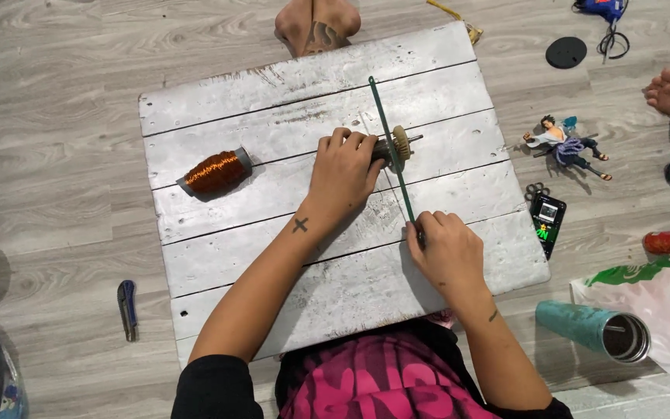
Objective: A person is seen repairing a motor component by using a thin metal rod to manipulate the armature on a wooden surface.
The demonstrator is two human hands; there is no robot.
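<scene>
Board: white-painted plank wooden board [288, 101], matt, paint worn and scuffed, rough.
Rod: thin dark-green metal rod [388, 132], smooth, dull sheen, its near end between the right hand's fingers [420, 226].
Gear: cream toothed plastic gear [401, 144], matt, just beyond the left hand's fingertips [354, 142].
Spool: glossy copper wire spool [216, 171], grey plastic ends.
Floor: grey wood-grain floor [56, 93], smooth.

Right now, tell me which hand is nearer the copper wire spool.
Left. The left hand grips the small motor part just right of the copper wire spool; the right hand holds the green strip farther right, lower on the white board.
</scene>
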